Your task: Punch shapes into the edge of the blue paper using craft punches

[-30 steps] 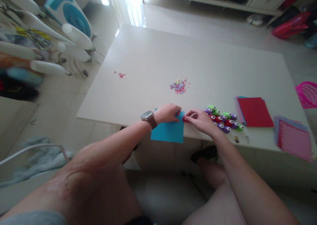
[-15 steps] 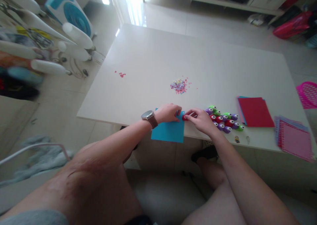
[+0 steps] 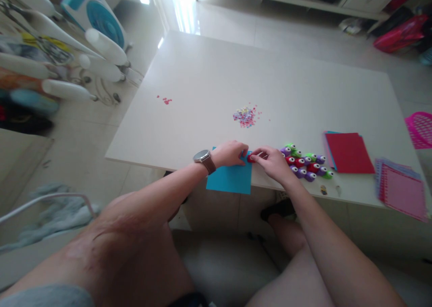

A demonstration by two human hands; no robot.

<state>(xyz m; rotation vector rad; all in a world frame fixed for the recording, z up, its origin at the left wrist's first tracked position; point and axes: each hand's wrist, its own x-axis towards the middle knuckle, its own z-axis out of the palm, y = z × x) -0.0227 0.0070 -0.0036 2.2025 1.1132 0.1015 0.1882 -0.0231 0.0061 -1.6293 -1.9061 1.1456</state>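
A sheet of blue paper [image 3: 229, 181] lies at the table's near edge, its lower part sticking out over the floor. My left hand [image 3: 232, 153] is closed on its upper part, fingers bent. Close to those fingertips, a small red craft punch [image 3: 250, 157] sits at the sheet's upper right corner. My right hand [image 3: 270, 162] pinches this punch between thumb and fingers. Whether paper is inside the slot is too small to see. Just right of my right hand stand several purple, green and red craft punches [image 3: 305, 161] with white round tops.
Tiny punched paper pieces [image 3: 245, 116] form a pile mid-table, with a few red pieces [image 3: 166, 101] farther left. To the right lie a stack of coloured paper [image 3: 349, 153] and some pink punched sheets [image 3: 403, 187]. Two small trinkets [image 3: 323, 190] rest near the front edge.
The red punch has tilted or shifted slightly in my right fingers at the paper's corner. My left hand keeps its place on the sheet.
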